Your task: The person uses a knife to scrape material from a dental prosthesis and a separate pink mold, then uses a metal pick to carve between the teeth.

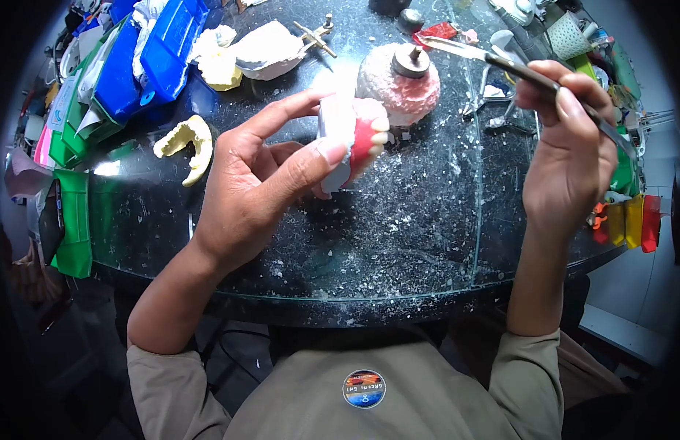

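My left hand (263,158) is closed on a dental model (336,121), a white plaster cast with a band of red wax and a row of cream-coloured teeth facing right. The far fingers are partly hidden behind the cast. In my right hand (571,139) is a wax knife (527,72), held like a pen and pointing left. Its pale metal tip is just above the wick of a round spirit lamp (402,88) crusted in pink and white. No flame can be made out. A piece of red wax (436,33) lies behind the tip.
A yellow U-shaped plaster piece (193,147) lies left of my left hand. White plaster on a brass articulator (318,37) stands further back. Blue bins (160,51) and green bins (72,220) line the left. Metal instruments (494,103) lie near my right hand. White crumbs speckle the black tabletop (369,249).
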